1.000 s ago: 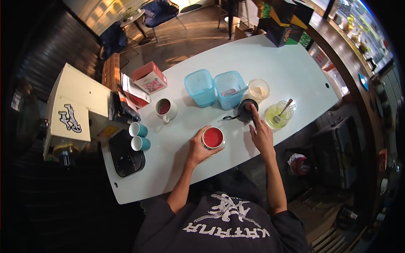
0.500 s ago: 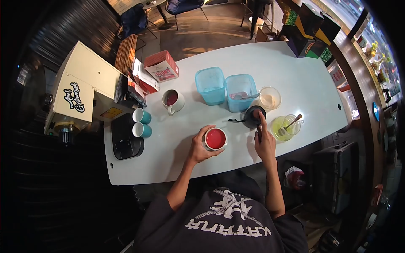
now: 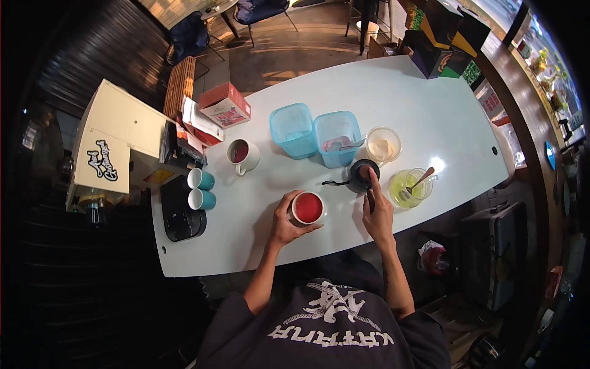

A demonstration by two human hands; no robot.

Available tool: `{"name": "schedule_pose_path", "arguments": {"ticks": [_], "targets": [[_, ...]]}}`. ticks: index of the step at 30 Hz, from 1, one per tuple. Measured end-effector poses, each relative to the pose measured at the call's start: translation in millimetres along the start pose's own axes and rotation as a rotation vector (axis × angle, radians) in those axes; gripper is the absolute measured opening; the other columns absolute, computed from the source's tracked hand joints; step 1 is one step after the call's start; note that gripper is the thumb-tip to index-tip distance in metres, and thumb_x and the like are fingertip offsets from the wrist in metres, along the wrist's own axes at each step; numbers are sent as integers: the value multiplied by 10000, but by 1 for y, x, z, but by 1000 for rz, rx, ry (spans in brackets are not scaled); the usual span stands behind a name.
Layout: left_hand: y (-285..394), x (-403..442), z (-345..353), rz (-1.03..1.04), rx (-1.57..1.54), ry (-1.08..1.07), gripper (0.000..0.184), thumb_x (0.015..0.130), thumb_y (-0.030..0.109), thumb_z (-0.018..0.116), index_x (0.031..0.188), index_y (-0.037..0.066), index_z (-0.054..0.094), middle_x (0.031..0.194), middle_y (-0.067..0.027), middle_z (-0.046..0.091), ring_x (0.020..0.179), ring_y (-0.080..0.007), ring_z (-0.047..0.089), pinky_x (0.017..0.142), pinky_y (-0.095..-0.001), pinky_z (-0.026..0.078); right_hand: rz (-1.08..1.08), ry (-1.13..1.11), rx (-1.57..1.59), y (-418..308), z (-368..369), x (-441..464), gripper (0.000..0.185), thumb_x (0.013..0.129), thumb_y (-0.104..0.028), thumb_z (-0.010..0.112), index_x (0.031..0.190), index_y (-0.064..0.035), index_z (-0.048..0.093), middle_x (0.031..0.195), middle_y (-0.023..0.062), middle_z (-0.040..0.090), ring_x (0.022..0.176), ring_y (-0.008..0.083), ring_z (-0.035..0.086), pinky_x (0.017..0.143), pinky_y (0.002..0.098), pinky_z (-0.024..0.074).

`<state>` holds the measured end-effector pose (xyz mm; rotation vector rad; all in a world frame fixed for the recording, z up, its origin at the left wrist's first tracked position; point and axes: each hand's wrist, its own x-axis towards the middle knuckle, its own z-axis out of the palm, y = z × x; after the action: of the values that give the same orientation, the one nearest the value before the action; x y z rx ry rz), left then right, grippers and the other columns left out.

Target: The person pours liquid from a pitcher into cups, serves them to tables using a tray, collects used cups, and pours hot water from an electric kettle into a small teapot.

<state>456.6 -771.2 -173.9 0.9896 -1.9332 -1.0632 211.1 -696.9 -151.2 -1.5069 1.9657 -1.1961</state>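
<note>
My left hand (image 3: 287,222) is wrapped round a white cup of red liquid (image 3: 308,208) near the table's front edge. My right hand (image 3: 377,212) grips a small black kettle (image 3: 362,176) by its handle, index finger stretched over the top. The kettle's thin spout points left, toward the cup but apart from it. Behind the kettle are two blue containers (image 3: 293,132), the right one (image 3: 337,139) with a spoon in it, and a clear cup of pale contents (image 3: 383,145). Right of my right hand is a glass jug of green liquid (image 3: 409,189) with a spoon.
A white mug of dark red liquid (image 3: 243,156) stands at the left. Farther left are two teal cups (image 3: 201,199), a black tray (image 3: 182,218) and a cream machine (image 3: 104,147). A red-and-white box (image 3: 226,106) is behind; dark boxes (image 3: 439,43) stand at the back right.
The head view has shifted and tilted slightly. Both hands keep their holds on the cup and kettle, with no clear movement relative to the table.
</note>
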Motion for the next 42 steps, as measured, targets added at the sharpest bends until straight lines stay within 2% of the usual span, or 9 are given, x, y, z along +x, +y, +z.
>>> {"name": "schedule_pose_path", "arguments": {"ticks": [3, 7, 9, 13, 15, 18, 22, 31, 42], "targets": [[0, 0, 0, 14, -13, -11, 943, 529, 313, 949, 1287, 20, 472, 1198, -139, 568, 1101, -272, 596, 953, -389, 499, 40, 17, 65, -7, -10, -5, 749, 840, 97, 537, 1493, -193, 314, 840, 234, 639, 720, 343, 647, 716, 371, 499], [-2, 0, 2, 19, 9, -5, 945, 526, 275, 952, 1297, 27, 464, 1196, -142, 591, 1083, -266, 616, 930, -381, 518, -7, 76, 59, -13, -11, -5, 725, 844, 104, 525, 1483, -177, 333, 865, 243, 643, 724, 325, 654, 717, 342, 497], [0, -2, 3, -10, 3, -3, 934, 535, 249, 947, 1304, 33, 462, 1203, -149, 602, 1079, -263, 625, 928, -379, 523, 109, -45, 134, -21, -16, -5, 771, 820, 95, 549, 1496, -183, 303, 1173, 225, 617, 885, 382, 646, 759, 433, 489], [5, 2, 2, 3, 19, 12, 915, 537, 216, 945, 1301, 37, 474, 1173, -146, 627, 1067, -248, 636, 924, -375, 529, 27, 22, 148, -26, -21, -9, 757, 829, 90, 553, 1492, -186, 312, 1145, 225, 625, 889, 381, 645, 761, 434, 488], [5, 1, 1, -2, 10, 9, 910, 534, 209, 945, 1297, 37, 481, 1157, -143, 637, 1058, -242, 642, 919, -373, 533, 26, 22, 106, -29, -25, -9, 715, 841, 116, 518, 1477, -161, 343, 1013, 266, 652, 798, 300, 690, 744, 312, 500], [7, 3, 1, -14, -2, 9, 892, 530, 204, 947, 1283, 34, 499, 1140, -135, 646, 1046, -233, 647, 912, -371, 537, 71, -7, 116, -32, -26, -7, 718, 839, 118, 516, 1477, -162, 343, 1008, 260, 653, 805, 299, 695, 732, 308, 497], [4, 1, 1, -35, -24, 1, 881, 532, 191, 945, 1276, 21, 505, 1170, -129, 633, 1066, -223, 635, 927, -373, 529, 8, 34, 149, -28, -23, -8, 719, 839, 118, 515, 1478, -162, 343, 1041, 265, 650, 806, 305, 692, 780, 324, 508], [9, -3, -3, -74, -65, 14, 872, 533, 183, 944, 1278, 20, 521, 1200, -129, 626, 1097, -222, 620, 959, -371, 510, 74, 30, 132, -13, -13, -15, 741, 824, 124, 513, 1484, -138, 302, 1207, 280, 585, 1078, 413, 603, 881, 444, 497], [-2, -3, -21, -71, -45, -4, 852, 560, 144, 927, 1278, 1, 490, 1168, -132, 623, 1070, -218, 622, 936, -366, 519, 119, 14, 88, -14, 8, -25, 743, 840, 83, 538, 1492, -176, 292, 1066, 246, 640, 904, 404, 653, 799, 431, 511]]}}
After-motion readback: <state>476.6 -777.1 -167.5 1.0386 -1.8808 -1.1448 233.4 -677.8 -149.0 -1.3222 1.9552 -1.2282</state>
